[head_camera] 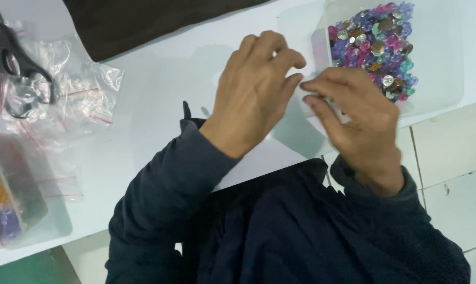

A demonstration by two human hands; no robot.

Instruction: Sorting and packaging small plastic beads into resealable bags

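Dark navy sleeves (280,231) fill the bottom of the view, nearest the camera, and from them both hands rise toward the middle of a white tabletop (159,73). At the centre the left hand (254,92) and the right hand (353,118) meet fingertip to fingertip; the fingers of each are drawn together in a pinch on a small clear plastic bag (306,100), which is faint against the white surface and hard to trace at its edges. Just beyond the right hand, toward 1 o'clock, stands a clear plastic container (438,63) holding a heap of coloured push pins (377,44) in purple, pink, teal and brassy tones. At 9 to 10 o'clock lies a loose pile of clear zip bags (80,89) with red seal strips, and black-handled scissors (17,63) rest across them. At 8 o'clock, by the tabletop's near edge, sits another clear box (12,200) with orange and purple contents, too blurred to identify. Along the top edge, near 11 to 12 o'clock, a dark brown cloth (143,21) overlaps the tabletop. Pale floor tiles (453,152) with grey joints show at 3 to 4 o'clock, and a strip of green floor (27,268) shows at 7 o'clock.
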